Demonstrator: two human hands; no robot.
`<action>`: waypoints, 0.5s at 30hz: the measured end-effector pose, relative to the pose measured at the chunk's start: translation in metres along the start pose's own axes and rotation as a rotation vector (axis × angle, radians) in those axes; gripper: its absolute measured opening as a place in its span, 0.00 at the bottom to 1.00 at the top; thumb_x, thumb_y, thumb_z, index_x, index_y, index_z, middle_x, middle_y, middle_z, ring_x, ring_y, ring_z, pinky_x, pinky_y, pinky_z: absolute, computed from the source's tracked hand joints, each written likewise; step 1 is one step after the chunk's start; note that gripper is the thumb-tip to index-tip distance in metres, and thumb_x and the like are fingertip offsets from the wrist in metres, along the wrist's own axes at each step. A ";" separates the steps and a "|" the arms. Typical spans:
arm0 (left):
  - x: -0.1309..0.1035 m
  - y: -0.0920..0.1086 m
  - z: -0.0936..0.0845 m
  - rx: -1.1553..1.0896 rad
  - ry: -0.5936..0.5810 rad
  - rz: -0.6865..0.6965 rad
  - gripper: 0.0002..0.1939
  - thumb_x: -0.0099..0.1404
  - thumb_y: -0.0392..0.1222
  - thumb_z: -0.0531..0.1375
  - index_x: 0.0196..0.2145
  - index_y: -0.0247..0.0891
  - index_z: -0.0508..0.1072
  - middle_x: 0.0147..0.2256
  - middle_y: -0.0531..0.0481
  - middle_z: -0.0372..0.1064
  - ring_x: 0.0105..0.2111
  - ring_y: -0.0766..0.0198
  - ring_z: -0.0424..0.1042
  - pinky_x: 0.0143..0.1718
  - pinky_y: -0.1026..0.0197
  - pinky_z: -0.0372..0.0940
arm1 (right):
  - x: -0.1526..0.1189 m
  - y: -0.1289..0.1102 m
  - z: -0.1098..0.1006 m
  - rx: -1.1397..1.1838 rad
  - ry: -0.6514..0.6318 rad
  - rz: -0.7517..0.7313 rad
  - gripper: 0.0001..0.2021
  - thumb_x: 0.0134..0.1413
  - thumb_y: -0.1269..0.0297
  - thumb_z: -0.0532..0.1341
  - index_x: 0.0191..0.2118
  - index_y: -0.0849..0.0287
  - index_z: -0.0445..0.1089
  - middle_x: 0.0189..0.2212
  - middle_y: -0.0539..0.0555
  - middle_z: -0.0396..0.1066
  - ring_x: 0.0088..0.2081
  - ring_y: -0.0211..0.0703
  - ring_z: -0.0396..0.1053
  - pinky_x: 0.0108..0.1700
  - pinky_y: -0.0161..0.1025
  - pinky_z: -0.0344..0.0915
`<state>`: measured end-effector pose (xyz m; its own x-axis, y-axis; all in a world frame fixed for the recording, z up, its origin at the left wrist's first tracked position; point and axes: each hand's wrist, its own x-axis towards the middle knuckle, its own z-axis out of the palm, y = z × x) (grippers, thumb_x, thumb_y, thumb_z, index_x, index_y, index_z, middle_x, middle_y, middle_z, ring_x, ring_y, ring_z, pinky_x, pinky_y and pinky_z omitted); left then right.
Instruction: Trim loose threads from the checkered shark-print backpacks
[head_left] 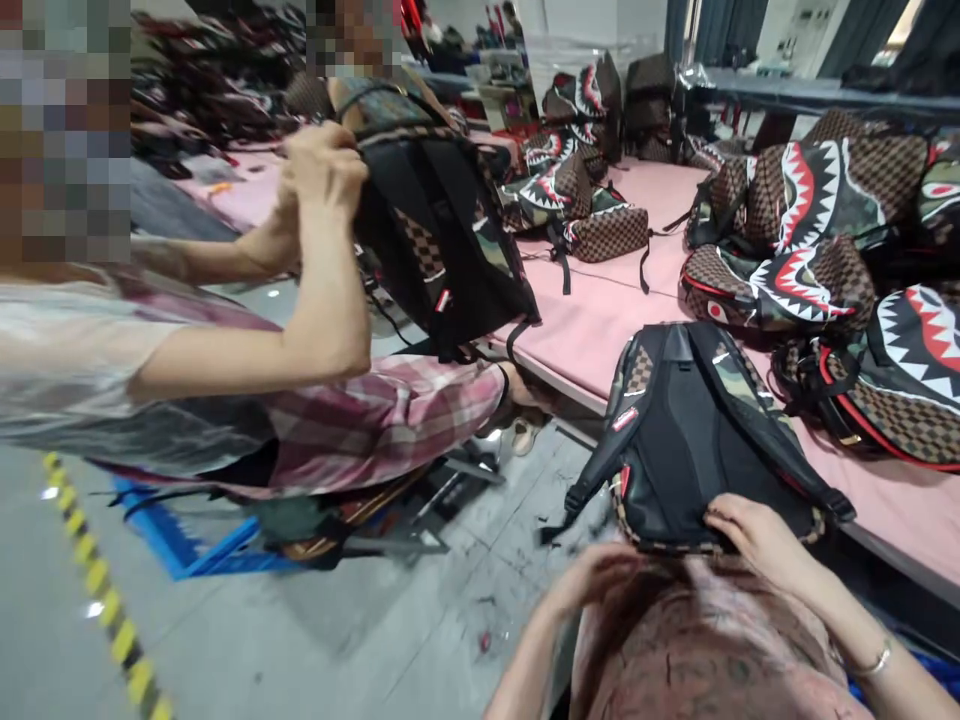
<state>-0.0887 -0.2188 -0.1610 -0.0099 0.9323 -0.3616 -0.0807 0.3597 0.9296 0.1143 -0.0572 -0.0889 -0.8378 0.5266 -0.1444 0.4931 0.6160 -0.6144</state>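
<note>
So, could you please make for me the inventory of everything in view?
Black-backed backpack with checked trim: one, black, table's near edge
Shark-mouth patterned backpacks: several, overlapping, brown-check and camouflage, on table
Pink-topped table: one, pink, centre to right
Black padded backpack: one, black, held by co-worker
Co-worker's bare forearm: one of two, left
Yellow-and-black striped tape: one strip, floor left
Dark piled items: uncountable, upper left
Silver bracelet: one, right wrist
Left hand, right hand: two, bare, backpack's lower end

Pink table (574, 330): several checkered backpacks (889, 190), shark-mouth prints showing, some piled together.
</note>
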 end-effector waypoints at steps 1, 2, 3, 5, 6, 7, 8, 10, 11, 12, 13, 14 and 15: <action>-0.008 -0.002 -0.010 -0.063 0.002 -0.043 0.15 0.56 0.49 0.60 0.35 0.35 0.75 0.35 0.46 0.73 0.37 0.56 0.70 0.39 0.58 0.65 | -0.002 0.004 -0.002 0.044 0.020 0.014 0.12 0.60 0.61 0.48 0.35 0.57 0.66 0.34 0.54 0.70 0.37 0.42 0.68 0.39 0.37 0.63; -0.015 -0.003 -0.021 -0.140 0.046 -0.069 0.16 0.55 0.50 0.60 0.35 0.35 0.75 0.33 0.45 0.73 0.34 0.57 0.71 0.37 0.58 0.65 | -0.004 0.008 -0.004 0.082 0.044 0.017 0.12 0.60 0.60 0.48 0.35 0.57 0.66 0.34 0.54 0.70 0.36 0.42 0.68 0.39 0.38 0.64; -0.019 -0.004 -0.032 -0.231 0.148 -0.071 0.18 0.54 0.52 0.60 0.35 0.34 0.75 0.31 0.44 0.74 0.31 0.58 0.72 0.34 0.59 0.65 | -0.005 0.010 -0.005 0.115 0.073 0.010 0.13 0.60 0.60 0.48 0.36 0.57 0.66 0.34 0.54 0.70 0.36 0.42 0.68 0.40 0.38 0.64; -0.020 -0.003 -0.050 -0.394 0.474 -0.009 0.20 0.54 0.55 0.59 0.35 0.34 0.74 0.27 0.45 0.73 0.27 0.61 0.71 0.31 0.59 0.65 | -0.006 0.011 -0.006 0.170 0.138 -0.026 0.13 0.60 0.59 0.48 0.36 0.57 0.67 0.34 0.55 0.71 0.37 0.42 0.69 0.40 0.38 0.65; -0.017 -0.003 -0.056 -0.418 0.640 0.035 0.21 0.53 0.56 0.59 0.35 0.34 0.74 0.28 0.45 0.73 0.28 0.62 0.71 0.33 0.59 0.66 | -0.006 0.011 -0.005 0.192 0.177 -0.040 0.13 0.59 0.59 0.48 0.37 0.57 0.67 0.34 0.55 0.71 0.37 0.42 0.69 0.40 0.38 0.66; -0.013 -0.004 -0.061 -0.402 0.759 0.063 0.22 0.52 0.56 0.60 0.36 0.35 0.74 0.31 0.44 0.73 0.31 0.61 0.71 0.36 0.58 0.65 | -0.006 0.011 -0.004 0.210 0.219 -0.045 0.13 0.59 0.58 0.49 0.37 0.57 0.67 0.34 0.55 0.71 0.35 0.42 0.70 0.39 0.37 0.66; -0.008 -0.004 -0.064 -0.356 0.807 0.067 0.22 0.51 0.55 0.61 0.38 0.36 0.74 0.35 0.43 0.73 0.35 0.59 0.71 0.40 0.57 0.65 | -0.006 0.011 -0.004 0.225 0.258 -0.035 0.13 0.59 0.58 0.49 0.37 0.58 0.67 0.33 0.55 0.71 0.33 0.41 0.70 0.37 0.37 0.67; 0.002 -0.003 -0.064 -0.222 0.679 0.043 0.24 0.48 0.52 0.64 0.41 0.36 0.73 0.41 0.42 0.72 0.43 0.55 0.69 0.47 0.52 0.61 | -0.004 0.011 -0.004 0.237 0.326 0.014 0.14 0.59 0.57 0.48 0.38 0.58 0.66 0.32 0.55 0.71 0.30 0.40 0.69 0.34 0.35 0.67; 0.006 -0.002 -0.063 -0.159 0.573 0.045 0.24 0.47 0.50 0.65 0.41 0.37 0.73 0.43 0.41 0.71 0.45 0.54 0.68 0.49 0.50 0.59 | -0.003 0.011 -0.005 0.229 0.349 0.046 0.14 0.59 0.57 0.48 0.38 0.58 0.66 0.33 0.54 0.71 0.30 0.40 0.70 0.34 0.35 0.66; 0.009 0.001 -0.060 -0.102 0.486 0.063 0.24 0.46 0.48 0.66 0.41 0.37 0.74 0.44 0.41 0.71 0.46 0.52 0.67 0.51 0.49 0.57 | -0.002 0.010 -0.006 0.209 0.359 0.084 0.13 0.58 0.56 0.49 0.39 0.58 0.66 0.33 0.54 0.71 0.31 0.40 0.70 0.35 0.36 0.66; 0.010 0.005 -0.057 -0.049 0.440 0.095 0.23 0.45 0.46 0.67 0.40 0.37 0.74 0.45 0.41 0.70 0.47 0.52 0.66 0.52 0.47 0.56 | -0.001 0.010 -0.008 0.180 0.355 0.127 0.13 0.58 0.55 0.50 0.40 0.57 0.65 0.34 0.54 0.71 0.32 0.41 0.70 0.36 0.37 0.66; 0.011 0.010 -0.053 -0.006 0.434 0.136 0.22 0.44 0.44 0.67 0.39 0.38 0.75 0.45 0.41 0.69 0.49 0.51 0.65 0.53 0.47 0.54 | 0.000 0.009 -0.009 0.149 0.343 0.167 0.14 0.57 0.55 0.51 0.42 0.57 0.64 0.34 0.54 0.71 0.33 0.43 0.70 0.37 0.37 0.66; 0.011 0.018 -0.048 0.016 0.458 0.182 0.20 0.43 0.43 0.68 0.37 0.38 0.76 0.46 0.41 0.69 0.50 0.51 0.64 0.54 0.47 0.53 | 0.001 0.007 -0.011 0.125 0.327 0.196 0.15 0.57 0.55 0.51 0.45 0.57 0.62 0.35 0.54 0.71 0.34 0.43 0.70 0.37 0.38 0.65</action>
<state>-0.1383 -0.2036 -0.1522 -0.4596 0.8688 -0.1845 -0.0215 0.1968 0.9802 0.1194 -0.0457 -0.0854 -0.6016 0.7984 -0.0260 0.5869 0.4197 -0.6924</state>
